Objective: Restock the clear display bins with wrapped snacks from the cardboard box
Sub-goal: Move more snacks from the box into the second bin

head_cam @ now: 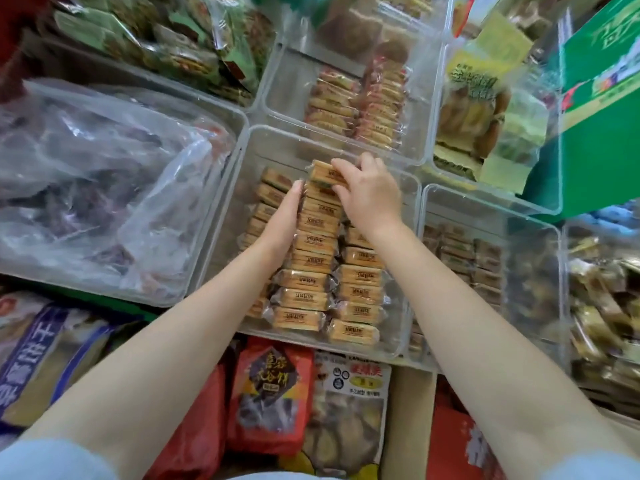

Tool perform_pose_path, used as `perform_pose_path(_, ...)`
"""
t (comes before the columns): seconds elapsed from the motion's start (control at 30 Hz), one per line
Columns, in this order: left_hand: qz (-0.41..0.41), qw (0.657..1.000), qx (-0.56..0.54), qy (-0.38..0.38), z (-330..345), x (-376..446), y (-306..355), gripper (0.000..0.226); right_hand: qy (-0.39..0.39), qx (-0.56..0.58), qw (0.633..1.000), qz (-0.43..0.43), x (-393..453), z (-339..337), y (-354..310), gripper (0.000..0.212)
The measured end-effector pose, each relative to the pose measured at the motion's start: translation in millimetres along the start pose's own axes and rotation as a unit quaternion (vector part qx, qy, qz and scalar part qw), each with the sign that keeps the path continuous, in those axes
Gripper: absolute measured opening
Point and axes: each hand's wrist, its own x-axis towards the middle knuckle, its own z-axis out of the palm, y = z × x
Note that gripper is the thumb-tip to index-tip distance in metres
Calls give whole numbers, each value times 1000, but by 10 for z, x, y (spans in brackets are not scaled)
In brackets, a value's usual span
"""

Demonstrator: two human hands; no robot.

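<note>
Shop shelf packed tight with snack bags. Big green box (602, 98) at top right. Crinkly plastic sheet (104, 188) at left. Bright light.

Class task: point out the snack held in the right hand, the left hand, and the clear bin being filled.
Snack (327, 175): head view, on its printed top face.
Left hand (282, 216): head view, on the back of the hand.
Bin (277, 140): head view, on its bare far wall.

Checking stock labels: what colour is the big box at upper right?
Green box, head view.
</note>
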Motion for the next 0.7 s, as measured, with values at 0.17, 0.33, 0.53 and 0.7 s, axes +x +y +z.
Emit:
perform_pose_path(0.17, -11, 998, -48, -31, 30, 41, -71, 51, 11, -142, 989, -36, -34, 188, -28, 48)
perform_pose_path(0.33, -27, 999, 6, -28, 17, 53, -83, 67, -127, -161, 979, -7, -241, 226, -139, 57)
perform_pose_path(0.53, 19, 979, 202, 21, -21, -53, 172, 84, -159, -81, 984, -8, -463, -129, -236, 54)
perform_pose_path(0.7, 182, 911, 364, 58, 118, -731, 161, 52, -162, 116, 979, 36, -1343, -607, -39, 26)
